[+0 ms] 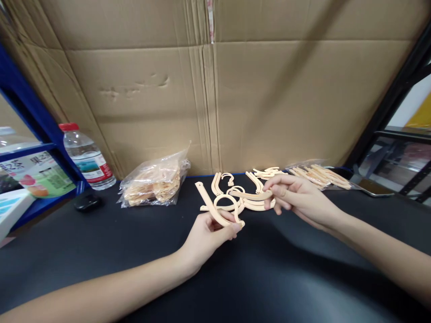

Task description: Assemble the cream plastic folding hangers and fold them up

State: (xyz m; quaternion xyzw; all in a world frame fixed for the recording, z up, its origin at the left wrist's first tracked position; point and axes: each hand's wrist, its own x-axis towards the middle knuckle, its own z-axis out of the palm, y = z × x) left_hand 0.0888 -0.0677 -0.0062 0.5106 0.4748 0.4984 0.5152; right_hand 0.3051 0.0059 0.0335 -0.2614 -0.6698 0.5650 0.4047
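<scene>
My left hand [209, 237] is closed on a beige plastic hanger hook [238, 207] together with a curved hanger arm [209, 201]; thumb and fingers pinch them where they meet. Whether the two are joined is hidden by the fingers. My right hand [298, 197] pinches the end of another curved hanger arm [251, 196], its far end pointing toward the hook. Behind both hands, more loose hanger arms [258, 207] lie on the black table, along with a separate hook [229, 178] and upright-lying pairs of arms [216, 184].
A clear bag of beige parts [153, 179] sits left of the loose pieces, and another bag [319, 176] lies to the right near a phone [375, 187]. A water bottle [88, 157] and a black object [88, 202] stand at left. Cardboard [141, 89] walls the back.
</scene>
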